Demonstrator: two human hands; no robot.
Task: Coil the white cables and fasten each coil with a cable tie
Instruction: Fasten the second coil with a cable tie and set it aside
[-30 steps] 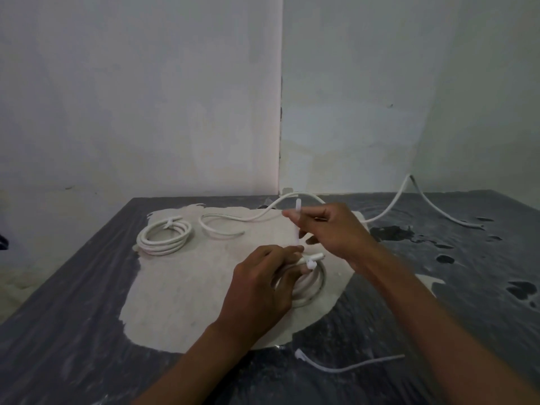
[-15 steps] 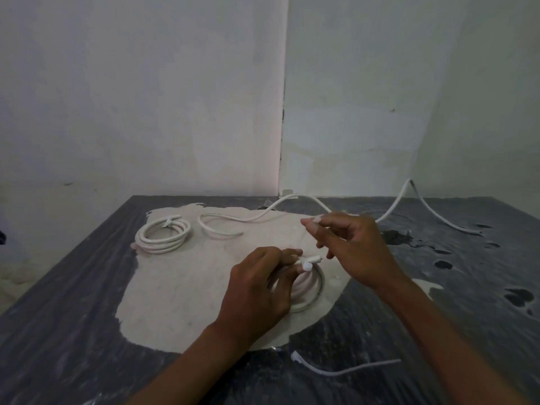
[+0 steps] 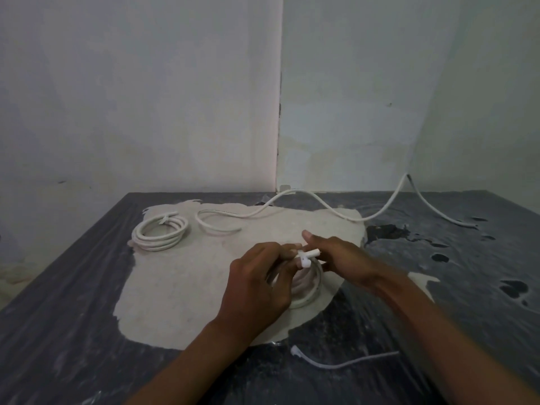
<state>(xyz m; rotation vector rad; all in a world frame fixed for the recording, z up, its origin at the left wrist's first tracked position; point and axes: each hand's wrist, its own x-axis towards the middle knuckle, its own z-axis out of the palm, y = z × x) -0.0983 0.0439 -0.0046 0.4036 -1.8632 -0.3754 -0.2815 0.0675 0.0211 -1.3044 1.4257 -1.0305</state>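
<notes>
A white cable coil [image 3: 312, 285] lies on the pale worn patch of the table near the middle. My left hand [image 3: 257, 285] grips its left side and covers much of it. A white cable tie [image 3: 306, 256] sits at the top of the coil, its head and tail sticking out. My right hand [image 3: 342, 258] pinches that tie from the right, thumb raised. A second coil [image 3: 160, 230], bound by a tie, rests at the back left. A long loose white cable [image 3: 295, 210] snakes across the back of the table.
A spare cable tie [image 3: 336, 362] lies on the dark table [image 3: 73, 331] near the front edge, right of my left forearm. The loose cable climbs the wall [image 3: 380, 97] at the back right. Walls close the table off behind and to the right.
My right hand has come down from a raised position, where it held the tie's tail upright, to the top of the coil. The left hand has stayed on the coil.
</notes>
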